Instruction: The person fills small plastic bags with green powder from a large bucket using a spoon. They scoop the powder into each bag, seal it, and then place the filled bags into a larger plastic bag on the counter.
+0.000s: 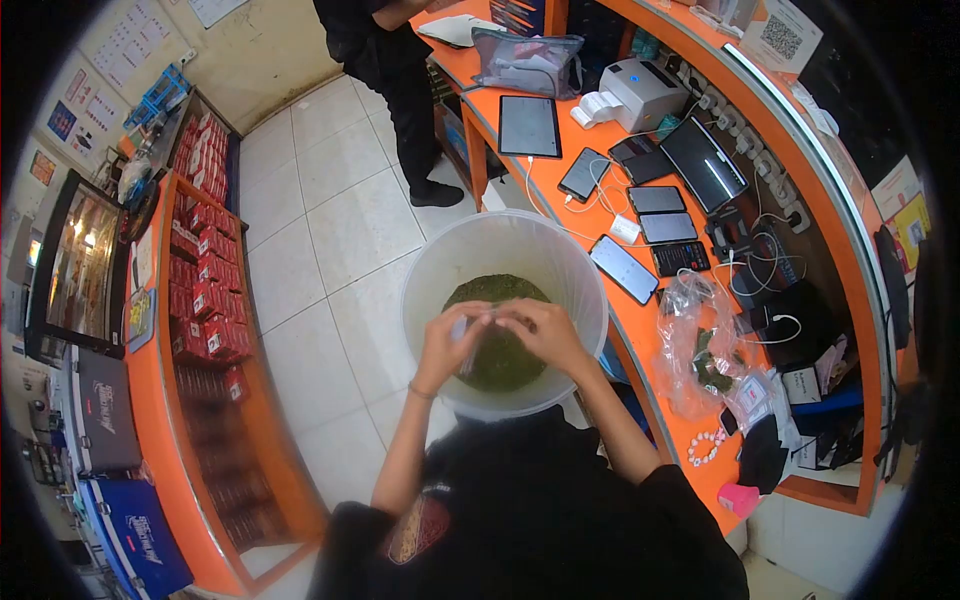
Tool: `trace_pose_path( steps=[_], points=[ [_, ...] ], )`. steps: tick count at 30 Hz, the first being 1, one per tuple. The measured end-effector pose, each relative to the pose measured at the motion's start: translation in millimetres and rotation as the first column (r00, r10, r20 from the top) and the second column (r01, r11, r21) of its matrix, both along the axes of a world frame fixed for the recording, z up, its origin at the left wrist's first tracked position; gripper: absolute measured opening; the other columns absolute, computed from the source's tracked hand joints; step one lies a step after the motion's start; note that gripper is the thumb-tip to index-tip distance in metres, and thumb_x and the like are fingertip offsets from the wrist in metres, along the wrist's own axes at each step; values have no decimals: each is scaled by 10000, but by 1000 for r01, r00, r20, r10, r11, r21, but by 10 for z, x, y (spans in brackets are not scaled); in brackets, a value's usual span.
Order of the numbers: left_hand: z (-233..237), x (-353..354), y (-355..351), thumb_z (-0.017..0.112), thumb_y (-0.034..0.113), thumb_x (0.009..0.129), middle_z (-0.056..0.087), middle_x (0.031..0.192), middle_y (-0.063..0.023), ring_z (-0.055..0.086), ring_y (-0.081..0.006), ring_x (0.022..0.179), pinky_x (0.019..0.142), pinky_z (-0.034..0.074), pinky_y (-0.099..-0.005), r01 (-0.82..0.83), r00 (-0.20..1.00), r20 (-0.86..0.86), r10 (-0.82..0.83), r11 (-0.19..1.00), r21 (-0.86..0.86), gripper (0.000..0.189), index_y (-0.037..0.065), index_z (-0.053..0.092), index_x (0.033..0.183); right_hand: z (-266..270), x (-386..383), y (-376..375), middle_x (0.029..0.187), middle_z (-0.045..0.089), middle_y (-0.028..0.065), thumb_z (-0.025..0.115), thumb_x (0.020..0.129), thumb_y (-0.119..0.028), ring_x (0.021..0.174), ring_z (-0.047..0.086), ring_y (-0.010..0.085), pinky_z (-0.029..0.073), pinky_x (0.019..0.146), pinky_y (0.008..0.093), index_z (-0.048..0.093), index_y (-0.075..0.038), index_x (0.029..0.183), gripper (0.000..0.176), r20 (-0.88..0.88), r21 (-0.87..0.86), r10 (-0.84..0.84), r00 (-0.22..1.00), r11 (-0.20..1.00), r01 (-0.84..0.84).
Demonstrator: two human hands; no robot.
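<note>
A large translucent white tub (425,265) stands in front of me, its bottom covered with dark green crumbly flakes (505,365). Over its middle, my left hand (455,340) and my right hand (540,330) meet with thumbs and fingertips pinched close together. Between them is the top of a small clear plastic bag (468,358), which hangs down below my left fingers. The bag's lower part blends into the green behind it.
On the orange counter (545,185) at right lie a tablet (530,127), several phones, a printer (642,93) and a crumpled clear bag (685,345) with green bits. Another person (405,110) stands beyond the tub. Red boxes (215,290) fill the left shelf.
</note>
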State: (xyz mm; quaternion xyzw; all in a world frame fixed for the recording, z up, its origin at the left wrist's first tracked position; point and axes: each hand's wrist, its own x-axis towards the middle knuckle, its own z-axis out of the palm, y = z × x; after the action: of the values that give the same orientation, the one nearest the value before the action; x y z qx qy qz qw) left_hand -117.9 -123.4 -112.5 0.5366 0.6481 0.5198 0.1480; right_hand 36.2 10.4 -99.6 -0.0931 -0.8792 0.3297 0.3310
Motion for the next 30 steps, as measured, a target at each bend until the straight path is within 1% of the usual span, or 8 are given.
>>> trace_pose_path(
  steps=[2, 5, 9, 15, 17, 21, 27, 30],
  points=[
    [40, 20, -46, 662, 192, 938, 728, 958, -117, 682, -186, 905, 839, 514, -303, -46, 946, 304, 110, 977, -210, 228, 13, 677, 1077, 270, 77, -57, 650, 514, 4, 706, 885, -174, 577, 491, 99, 405, 545, 260, 677, -92, 1022, 162, 206, -433, -114, 972, 880, 195],
    [33, 32, -22, 641, 223, 961, 731, 892, -90, 668, -131, 851, 794, 513, -271, -32, 877, 474, 76, 995, -100, 257, -12, 669, 1060, 151, 76, -27, 626, 487, 1, 725, 879, -205, 560, 433, 75, 350, 523, 260, 659, -31, 946, 198, 90, -557, -126, 988, 816, 155],
    [47, 54, 23, 635, 234, 967, 724, 894, -81, 664, -118, 847, 783, 512, -264, -67, 831, 545, 112, 993, -102, 276, -31, 664, 1040, 105, 94, -32, 663, 539, -3, 696, 892, -151, 591, 436, 45, 337, 519, 242, 650, -14, 897, 145, 124, -614, -41, 991, 782, 109],
    [116, 137, 39, 649, 223, 955, 704, 845, -54, 629, -99, 785, 731, 492, -250, -210, 848, 462, 260, 965, -159, 244, -13, 675, 1012, 107, 26, -94, 753, 546, -13, 648, 902, -80, 656, 443, 44, 349, 569, 225, 618, 13, 864, 105, 44, -607, -27, 999, 793, 48],
    [104, 140, 17, 652, 201, 946, 693, 823, -44, 606, -87, 753, 704, 482, -250, -100, 902, 407, 142, 987, -124, 205, 1, 680, 980, 188, -8, -122, 740, 546, 14, 655, 882, -76, 628, 458, 67, 365, 558, 242, 616, 13, 860, 100, 23, -563, -23, 999, 826, 32],
    [287, 205, 38, 660, 177, 931, 684, 813, -58, 608, -99, 733, 689, 482, -259, -94, 940, 317, 128, 988, -122, 171, 9, 679, 958, 202, -22, -151, 731, 543, 61, 673, 855, -84, 608, 502, 102, 408, 562, 270, 616, 14, 852, 114, 14, -504, -38, 999, 863, 40],
    [386, 221, 39, 675, 153, 896, 665, 805, -101, 637, -182, 738, 694, 488, -312, 21, 989, 146, 4, 985, -173, 145, 10, 654, 896, 117, 28, -217, 727, 562, 90, 676, 841, -88, 634, 568, 145, 449, 590, 295, 614, 15, 837, 120, -50, -526, -30, 998, 851, -1],
    [306, 183, 21, 655, 134, 896, 656, 782, -100, 602, -173, 719, 686, 478, -319, -126, 988, -102, 118, 989, -76, 135, 2, 629, 888, 45, 97, -282, 726, 589, 100, 663, 810, -59, 636, 582, 172, 463, 609, 306, 606, 14, 815, 93, -59, -585, -71, 996, 810, 24]
  ],
)
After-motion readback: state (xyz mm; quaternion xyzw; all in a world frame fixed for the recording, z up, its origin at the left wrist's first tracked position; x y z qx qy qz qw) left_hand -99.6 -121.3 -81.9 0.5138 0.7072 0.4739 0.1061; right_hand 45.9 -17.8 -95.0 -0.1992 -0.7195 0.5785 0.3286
